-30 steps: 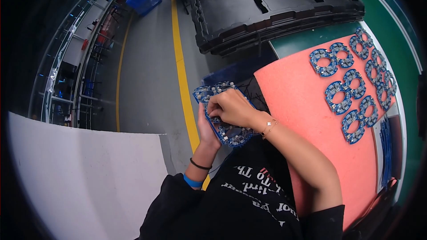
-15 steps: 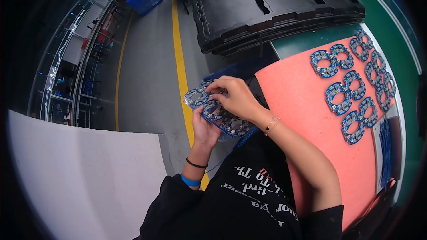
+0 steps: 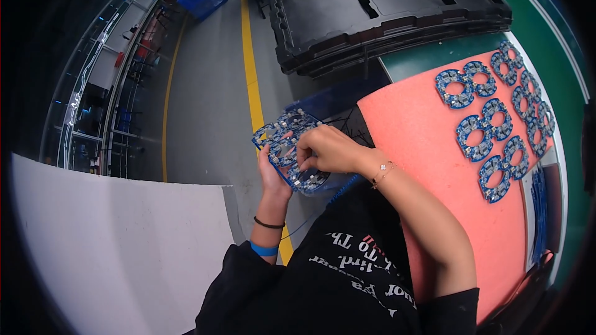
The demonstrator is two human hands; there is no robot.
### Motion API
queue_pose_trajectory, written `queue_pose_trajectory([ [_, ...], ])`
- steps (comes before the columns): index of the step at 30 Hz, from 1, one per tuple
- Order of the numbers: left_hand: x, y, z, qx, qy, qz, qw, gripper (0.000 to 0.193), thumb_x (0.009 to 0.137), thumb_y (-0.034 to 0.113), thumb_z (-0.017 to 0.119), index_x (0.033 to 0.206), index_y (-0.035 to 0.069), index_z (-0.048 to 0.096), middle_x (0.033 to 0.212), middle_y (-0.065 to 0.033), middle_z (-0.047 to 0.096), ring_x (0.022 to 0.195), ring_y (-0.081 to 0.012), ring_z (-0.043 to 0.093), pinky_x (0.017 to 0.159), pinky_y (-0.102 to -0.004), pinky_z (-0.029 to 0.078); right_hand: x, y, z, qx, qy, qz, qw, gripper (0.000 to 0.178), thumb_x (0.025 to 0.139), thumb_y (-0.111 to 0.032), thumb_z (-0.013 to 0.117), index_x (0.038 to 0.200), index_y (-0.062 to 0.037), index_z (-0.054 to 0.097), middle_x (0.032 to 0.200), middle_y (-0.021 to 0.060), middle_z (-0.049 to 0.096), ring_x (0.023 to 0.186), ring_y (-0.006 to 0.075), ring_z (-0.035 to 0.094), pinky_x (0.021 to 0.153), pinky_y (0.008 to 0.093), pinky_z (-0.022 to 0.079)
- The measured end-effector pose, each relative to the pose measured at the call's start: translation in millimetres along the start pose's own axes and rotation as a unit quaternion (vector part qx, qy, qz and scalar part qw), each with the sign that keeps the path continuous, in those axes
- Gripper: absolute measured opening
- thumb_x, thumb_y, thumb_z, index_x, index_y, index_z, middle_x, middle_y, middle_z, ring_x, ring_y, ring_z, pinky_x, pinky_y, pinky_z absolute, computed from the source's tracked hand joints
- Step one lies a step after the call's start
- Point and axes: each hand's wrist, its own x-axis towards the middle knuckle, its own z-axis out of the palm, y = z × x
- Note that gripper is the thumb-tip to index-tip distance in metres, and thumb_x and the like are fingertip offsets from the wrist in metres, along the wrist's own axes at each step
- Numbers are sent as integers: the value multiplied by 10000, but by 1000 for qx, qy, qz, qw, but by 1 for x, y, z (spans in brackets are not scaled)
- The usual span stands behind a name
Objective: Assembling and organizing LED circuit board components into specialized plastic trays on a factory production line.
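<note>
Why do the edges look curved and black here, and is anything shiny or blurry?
Head view: the fisheye lens bows the table's white rim and leaves black corners; same view: soft sheen on the black trays, bright streaks far left; same view again: the circuit boards in the left hand look fairly crisp.

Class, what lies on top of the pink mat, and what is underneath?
Blue circuit boards lie on the pink mat. A green tabletop shows beyond its far edge; whatever the mat covers cannot be seen.
</note>
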Motion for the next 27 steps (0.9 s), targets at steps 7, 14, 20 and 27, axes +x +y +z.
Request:
queue_pose_trajectory([
  [7,-2,-1,7,-13,85,-32,996,497,882,408,269,1123,51,518,1031,-93,599,907,-212,587,748,-313,495,3,2,5,86,60,-59,993,137,667,-17,684,802,-31,664,821,97,606,713,216,581,692,317,469],
  [14,3,-4,1,20,22,-15,999,539,911,397,206,1158,43,530,1148,-140,564,1047,-259,541,910,-359,429,3,10,17,25,39,-138,989,64,678,-24,660,736,-15,635,700,109,622,739,238,618,704,313,478],
  [20,1,-2,9,12,71,-36,997,547,906,401,201,1154,38,527,1134,-147,571,1055,-261,538,921,-358,421,2,0,10,160,30,-32,986,68,710,-27,629,755,9,593,699,104,626,692,246,632,692,303,491],
  [27,5,-3,3,-6,65,-20,998,534,902,397,216,1136,40,536,1113,-138,581,1036,-262,540,911,-361,425,2,4,12,74,10,-103,992,103,674,-60,690,739,-7,629,675,92,614,694,232,618,654,302,469],
])
